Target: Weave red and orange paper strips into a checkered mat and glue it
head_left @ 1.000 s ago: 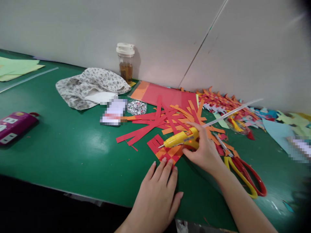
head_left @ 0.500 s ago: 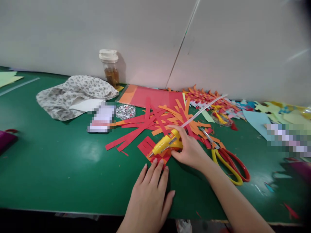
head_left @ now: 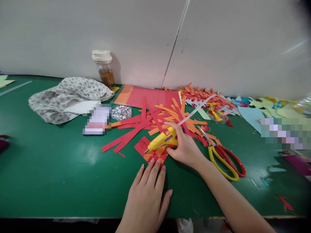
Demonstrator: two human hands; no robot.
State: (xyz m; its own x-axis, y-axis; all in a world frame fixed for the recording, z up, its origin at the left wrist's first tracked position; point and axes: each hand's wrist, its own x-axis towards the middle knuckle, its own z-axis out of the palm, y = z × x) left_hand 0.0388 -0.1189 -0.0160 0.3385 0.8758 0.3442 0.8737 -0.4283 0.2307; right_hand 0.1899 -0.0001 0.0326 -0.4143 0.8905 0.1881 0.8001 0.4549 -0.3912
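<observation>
My right hand (head_left: 183, 145) is wrapped round a yellow glue gun (head_left: 161, 139), a clear glue stick (head_left: 196, 109) jutting from its back. The metal nozzle points down and left over a red and orange woven paper piece (head_left: 141, 146). My left hand (head_left: 147, 191) lies flat with fingers spread, its fingertips on the near edge of that piece. Behind the gun, red and orange paper strips (head_left: 136, 134) lie in a loose pile. Part of the woven piece is hidden under the gun and fingers.
Scissors (head_left: 224, 158) with red and yellow handles lie right of my right hand. Further back are a phone (head_left: 98, 119), a round clear container (head_left: 121, 112), patterned cloth (head_left: 75, 94), a lidded cup (head_left: 104, 69) and a packet of coloured paper (head_left: 150, 97). Light blue paper (head_left: 251, 117) lies at right.
The whole view has shifted slightly, so most things appear further left. The glue gun's nozzle has moved a little up along the woven piece. My left hand keeps its flat pose.
</observation>
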